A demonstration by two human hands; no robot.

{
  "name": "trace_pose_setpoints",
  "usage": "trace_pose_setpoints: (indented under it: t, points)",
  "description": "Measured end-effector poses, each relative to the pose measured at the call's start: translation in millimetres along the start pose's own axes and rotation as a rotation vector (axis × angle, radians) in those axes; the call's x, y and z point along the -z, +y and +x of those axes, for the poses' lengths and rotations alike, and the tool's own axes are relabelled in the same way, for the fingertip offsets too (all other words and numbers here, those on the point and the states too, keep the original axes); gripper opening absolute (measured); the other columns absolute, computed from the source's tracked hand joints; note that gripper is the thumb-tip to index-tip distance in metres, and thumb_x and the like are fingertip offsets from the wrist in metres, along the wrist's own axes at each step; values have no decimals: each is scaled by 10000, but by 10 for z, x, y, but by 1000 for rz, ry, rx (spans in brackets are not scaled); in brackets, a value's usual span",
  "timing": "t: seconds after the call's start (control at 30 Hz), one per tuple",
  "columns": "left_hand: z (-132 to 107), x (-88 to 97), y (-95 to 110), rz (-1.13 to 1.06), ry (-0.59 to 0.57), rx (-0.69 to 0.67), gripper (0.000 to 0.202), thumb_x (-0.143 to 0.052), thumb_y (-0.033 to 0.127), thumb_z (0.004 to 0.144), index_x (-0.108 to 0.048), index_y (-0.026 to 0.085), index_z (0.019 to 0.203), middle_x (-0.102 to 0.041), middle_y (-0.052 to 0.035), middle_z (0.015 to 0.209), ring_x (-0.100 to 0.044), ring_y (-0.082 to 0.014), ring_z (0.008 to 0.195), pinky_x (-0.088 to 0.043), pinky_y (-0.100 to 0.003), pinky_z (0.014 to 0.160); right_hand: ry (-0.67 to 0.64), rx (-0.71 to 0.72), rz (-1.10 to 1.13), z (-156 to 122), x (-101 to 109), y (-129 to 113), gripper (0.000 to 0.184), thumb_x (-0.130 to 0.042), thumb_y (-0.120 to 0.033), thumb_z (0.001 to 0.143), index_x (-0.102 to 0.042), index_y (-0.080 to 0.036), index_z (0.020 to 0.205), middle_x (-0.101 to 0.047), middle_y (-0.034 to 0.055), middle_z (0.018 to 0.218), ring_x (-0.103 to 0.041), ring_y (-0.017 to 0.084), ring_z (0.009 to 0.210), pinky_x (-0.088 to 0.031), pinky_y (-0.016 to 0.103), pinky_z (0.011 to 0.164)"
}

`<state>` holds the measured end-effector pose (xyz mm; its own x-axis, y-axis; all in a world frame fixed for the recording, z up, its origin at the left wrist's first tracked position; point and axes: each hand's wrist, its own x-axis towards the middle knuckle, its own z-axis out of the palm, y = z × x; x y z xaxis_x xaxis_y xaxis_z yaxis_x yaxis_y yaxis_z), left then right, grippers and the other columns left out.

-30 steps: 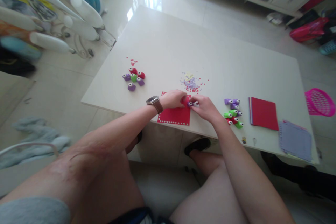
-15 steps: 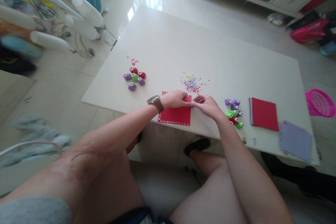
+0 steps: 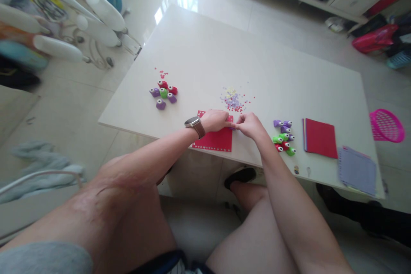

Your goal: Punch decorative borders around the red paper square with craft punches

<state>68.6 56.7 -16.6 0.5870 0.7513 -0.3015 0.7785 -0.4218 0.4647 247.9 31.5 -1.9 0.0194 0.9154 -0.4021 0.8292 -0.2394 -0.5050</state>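
Observation:
A red paper sheet (image 3: 213, 140) with small holes punched along its borders lies at the near edge of the table. Across its upper part rests my left hand (image 3: 218, 120), wearing a watch, its fingers gripping the sheet near the right border. There, a small purple craft punch (image 3: 231, 128) shows partly beneath the fingertips. My right hand (image 3: 249, 125) closes in a pinch on the punch from the right, its fingertips meeting my left thumb. Just beyond the hands is a heap of punched-out paper bits (image 3: 233, 99) in purple, yellow and red.
Several craft punches (image 3: 163, 93) stand on the left of the white table (image 3: 205, 51), near a few red bits (image 3: 162, 73). More punches (image 3: 284, 137) sit to the right, beside a stack of coloured paper (image 3: 320, 137) and punched lilac sheets (image 3: 357, 170). A pink basket (image 3: 387, 125) is past the table's right edge.
My right hand's fingers have closed in and moved slightly left, against the punch and my left thumb. My left hand stays on the red sheet. The view has shifted a little.

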Motion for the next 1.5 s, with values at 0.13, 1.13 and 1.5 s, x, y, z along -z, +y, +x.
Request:
trace_pose_setpoints:
  t: [0.13, 1.13, 1.5]
  points:
    - [8, 11, 9, 15, -12, 2, 563, -458, 649, 1002, -709, 147, 1050, -766, -162, 1091, -711, -295, 1003, -452, -327, 783, 2, -33, -22, 42, -22, 5, 250, -820, -305, 670, -615, -206, 565, -651, 12, 596, -610, 180, 636, -426, 283, 610]
    - [7, 53, -77, -35, -46, -47, 448, -366, 432, 1016, -719, 162, 962, -773, -145, 1056, -688, -258, 916, -452, -344, 779, 18, 176, -216, -169, 260, 287, 195, -675, -119, 733, -759, -194, 892, -776, 66, 927, -689, 214, 867, -500, 294, 793]
    - [23, 38, -87, -37, -46, -44, 432, -395, 433, 991, -737, 171, 956, -778, -132, 1021, -679, -243, 869, -446, -336, 770, -115, 231, -114, -206, 231, 134, 250, -635, -104, 753, -757, -213, 942, -799, 34, 1000, -718, 213, 942, -525, 292, 843]
